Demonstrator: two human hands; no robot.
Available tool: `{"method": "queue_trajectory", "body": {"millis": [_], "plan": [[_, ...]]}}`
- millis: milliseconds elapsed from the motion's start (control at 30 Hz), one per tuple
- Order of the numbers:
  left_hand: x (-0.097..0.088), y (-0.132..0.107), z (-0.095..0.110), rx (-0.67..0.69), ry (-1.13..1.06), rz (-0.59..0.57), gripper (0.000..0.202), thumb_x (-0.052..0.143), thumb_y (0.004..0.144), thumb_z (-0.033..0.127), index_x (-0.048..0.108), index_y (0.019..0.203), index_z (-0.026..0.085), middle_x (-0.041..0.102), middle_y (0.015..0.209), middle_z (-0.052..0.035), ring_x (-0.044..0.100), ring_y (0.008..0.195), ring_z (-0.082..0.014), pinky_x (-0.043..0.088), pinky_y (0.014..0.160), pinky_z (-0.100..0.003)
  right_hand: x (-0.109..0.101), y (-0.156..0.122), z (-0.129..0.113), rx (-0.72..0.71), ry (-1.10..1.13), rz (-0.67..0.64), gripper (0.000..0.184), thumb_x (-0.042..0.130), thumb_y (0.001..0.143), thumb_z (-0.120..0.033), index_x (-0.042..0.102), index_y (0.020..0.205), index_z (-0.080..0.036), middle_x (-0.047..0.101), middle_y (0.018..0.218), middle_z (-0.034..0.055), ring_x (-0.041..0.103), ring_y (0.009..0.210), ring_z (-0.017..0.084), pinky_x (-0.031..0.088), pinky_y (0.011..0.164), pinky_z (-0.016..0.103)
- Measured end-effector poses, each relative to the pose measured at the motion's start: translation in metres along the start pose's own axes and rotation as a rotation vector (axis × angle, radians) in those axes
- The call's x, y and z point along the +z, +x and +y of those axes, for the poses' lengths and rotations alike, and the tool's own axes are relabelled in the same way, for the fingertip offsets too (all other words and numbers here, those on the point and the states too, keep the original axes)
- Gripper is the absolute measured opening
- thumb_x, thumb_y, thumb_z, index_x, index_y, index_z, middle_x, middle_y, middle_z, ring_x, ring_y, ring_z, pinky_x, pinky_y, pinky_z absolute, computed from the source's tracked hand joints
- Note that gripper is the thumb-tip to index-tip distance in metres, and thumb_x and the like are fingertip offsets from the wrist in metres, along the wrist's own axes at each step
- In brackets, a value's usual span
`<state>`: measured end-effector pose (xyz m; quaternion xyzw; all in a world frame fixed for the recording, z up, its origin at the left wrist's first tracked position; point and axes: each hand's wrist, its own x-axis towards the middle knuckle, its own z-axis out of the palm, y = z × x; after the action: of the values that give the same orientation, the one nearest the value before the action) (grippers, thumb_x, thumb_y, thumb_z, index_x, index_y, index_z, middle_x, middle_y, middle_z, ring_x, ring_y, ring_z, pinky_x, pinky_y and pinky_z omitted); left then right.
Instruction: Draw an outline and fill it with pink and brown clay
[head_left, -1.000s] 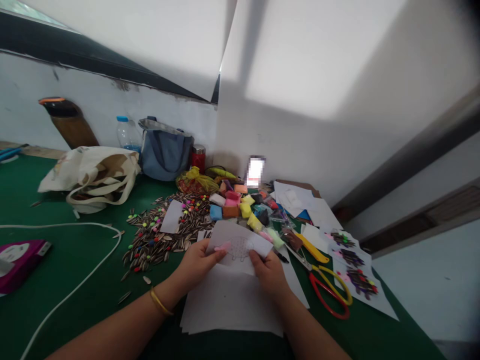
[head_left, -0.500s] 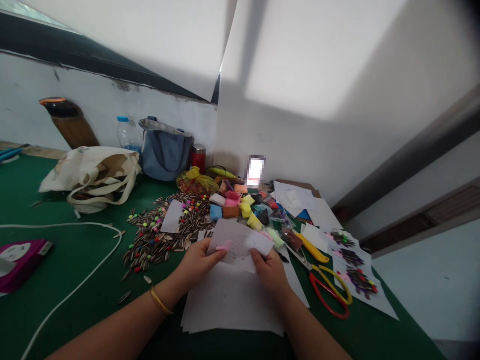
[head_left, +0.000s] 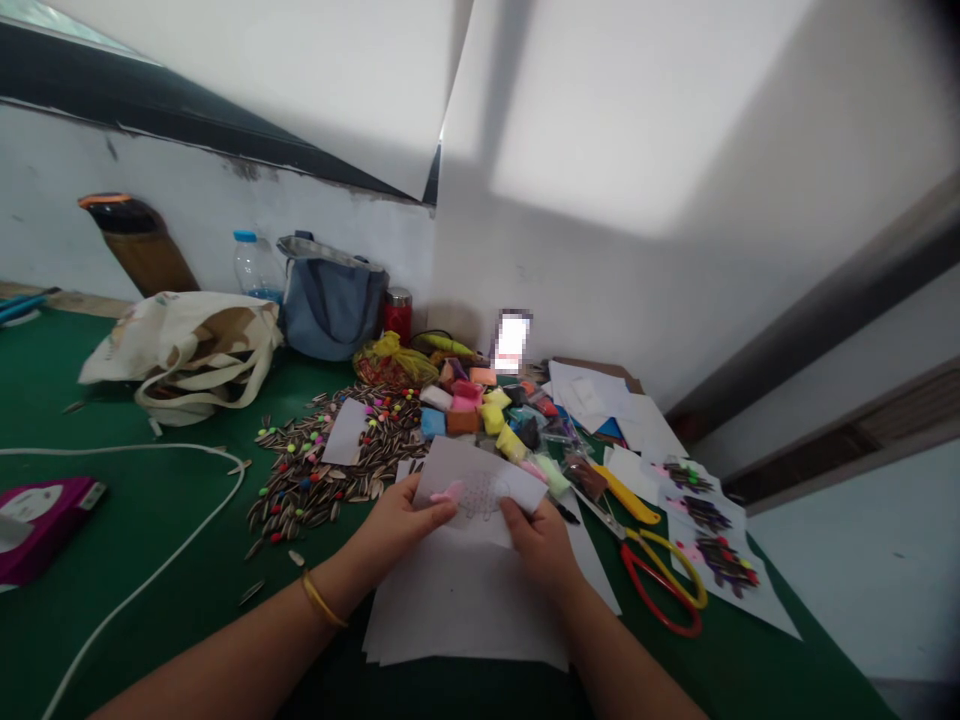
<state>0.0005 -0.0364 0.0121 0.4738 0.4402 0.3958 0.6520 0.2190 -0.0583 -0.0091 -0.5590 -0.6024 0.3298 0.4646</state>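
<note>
Between both hands is a small sheet of paper point(head_left: 465, 462) with a dotted drawing and a pink clay piece point(head_left: 448, 493) on its left part. My left hand point(head_left: 409, 515) pinches its left side, thumb on top by the pink clay. At the right side, my right hand point(head_left: 538, 530) is closed on the same sheet, its thumb at the edge of the drawing. Fingers under the paper are hidden. Below lies a stack of white paper point(head_left: 465, 610). Left of it spreads a pile of sunflower seeds point(head_left: 315, 490) mixed with coloured beads.
Coloured clay packs point(head_left: 463, 420) lie behind the hands. Scissors point(head_left: 660, 580) and a yellow utility knife point(head_left: 628, 495) rest at the right, near finished seed pictures point(head_left: 724, 565). Bags point(head_left: 334, 305) stand at the back; a white cable point(head_left: 161, 565) crosses the left side.
Almost nothing differs. Both hands keep the sheet in the same place, and the view has shifted very slightly.
</note>
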Motion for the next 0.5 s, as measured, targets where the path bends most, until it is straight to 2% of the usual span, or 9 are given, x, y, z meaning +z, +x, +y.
{"method": "queue_trajectory", "body": {"millis": [133,267,500], "plan": [[0.0043,-0.0021,0.0039,-0.021,-0.034,0.012,0.051,0.074,0.073,0.048,0.066,0.109,0.014,0.074,0.099,-0.0090,0.069,0.086,-0.0237,0.055,0.076,-0.033,0.0020,-0.0012,0.0050,-0.004,0.001,-0.017,0.044,0.055,0.088,-0.048,0.069,0.114,-0.015,0.072,0.106,0.0106,0.067,0.096,0.029,0.052,0.086,0.039],[0.0051,-0.0027,0.0051,-0.002,-0.019,0.041,0.051,0.075,0.070,0.050,0.068,0.106,0.014,0.075,0.096,-0.0084,0.070,0.084,-0.0241,0.055,0.074,-0.033,0.0030,-0.0024,0.0040,0.026,-0.008,-0.020,0.044,0.056,0.088,-0.050,0.070,0.111,-0.015,0.073,0.102,0.0108,0.068,0.093,0.029,0.053,0.083,0.039],[0.0014,-0.0001,-0.0005,0.018,0.027,0.045,0.054,0.079,0.066,0.046,0.066,0.108,0.015,0.074,0.104,-0.0103,0.069,0.093,-0.0277,0.056,0.079,-0.036,0.0011,-0.0019,-0.0014,-0.007,-0.001,0.015,0.046,0.056,0.087,-0.049,0.068,0.116,-0.015,0.072,0.109,0.0109,0.066,0.100,0.030,0.052,0.090,0.042]]}}
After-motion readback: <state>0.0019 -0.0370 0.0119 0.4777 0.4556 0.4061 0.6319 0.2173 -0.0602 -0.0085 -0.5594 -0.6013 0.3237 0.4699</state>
